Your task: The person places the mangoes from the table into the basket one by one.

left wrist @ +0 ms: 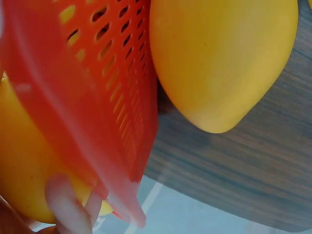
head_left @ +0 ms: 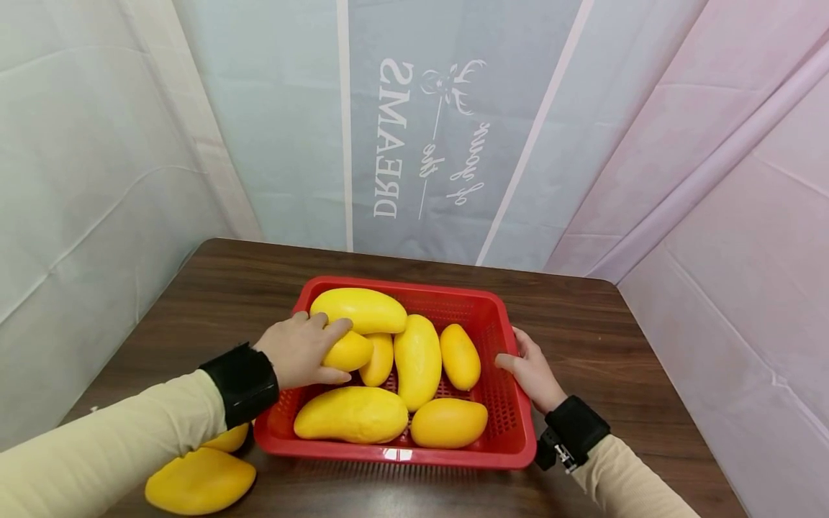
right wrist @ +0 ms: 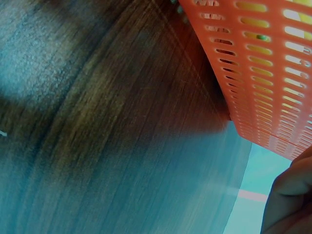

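Note:
My left hand (head_left: 299, 350) grips a yellow mango (head_left: 350, 352) at the left side of a red slotted plastic basket (head_left: 526, 436). In the left wrist view, its fingertips (left wrist: 68, 204) lie against that mango beyond the basket wall. My right hand (head_left: 534, 373) holds the basket's right rim, thumb over the top and fingers outside. Inside the basket lie several more mangoes, among them a long one (head_left: 358, 309) at the back, another long one (head_left: 417, 363) mid-basket, and a plump one (head_left: 450, 423) at the front right.
Left of the basket, a mango (head_left: 201, 480) lies on the dark wooden table (head_left: 602, 374), with a second mango (head_left: 228, 437) partly hidden by my left forearm. Fabric sheets (head_left: 291, 122) surround the table; the back one bears mirrored lettering.

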The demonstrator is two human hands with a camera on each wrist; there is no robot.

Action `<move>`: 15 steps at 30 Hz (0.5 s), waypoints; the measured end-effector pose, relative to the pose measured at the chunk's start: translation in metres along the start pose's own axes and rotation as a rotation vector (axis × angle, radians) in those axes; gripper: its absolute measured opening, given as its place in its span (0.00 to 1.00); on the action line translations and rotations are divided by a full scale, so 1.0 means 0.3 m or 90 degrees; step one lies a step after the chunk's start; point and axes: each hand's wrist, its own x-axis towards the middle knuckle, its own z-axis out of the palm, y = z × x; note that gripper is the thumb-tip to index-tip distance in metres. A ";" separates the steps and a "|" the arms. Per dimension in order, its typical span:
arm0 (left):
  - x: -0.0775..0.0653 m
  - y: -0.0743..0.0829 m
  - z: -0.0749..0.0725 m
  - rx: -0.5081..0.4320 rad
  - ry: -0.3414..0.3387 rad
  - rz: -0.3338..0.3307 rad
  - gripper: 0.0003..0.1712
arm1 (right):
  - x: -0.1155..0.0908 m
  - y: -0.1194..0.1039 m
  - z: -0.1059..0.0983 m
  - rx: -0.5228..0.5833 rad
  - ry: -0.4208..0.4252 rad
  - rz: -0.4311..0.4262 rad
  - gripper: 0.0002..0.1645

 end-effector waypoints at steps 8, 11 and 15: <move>-0.006 0.014 0.012 -0.025 -0.017 0.013 0.40 | -0.001 0.001 0.000 0.001 -0.002 0.000 0.40; -0.008 0.018 0.018 -0.026 -0.025 0.016 0.40 | -0.001 0.000 0.000 0.000 0.000 0.000 0.40; -0.008 0.022 0.023 -0.026 -0.029 0.015 0.40 | -0.002 0.000 0.000 0.000 0.000 0.001 0.39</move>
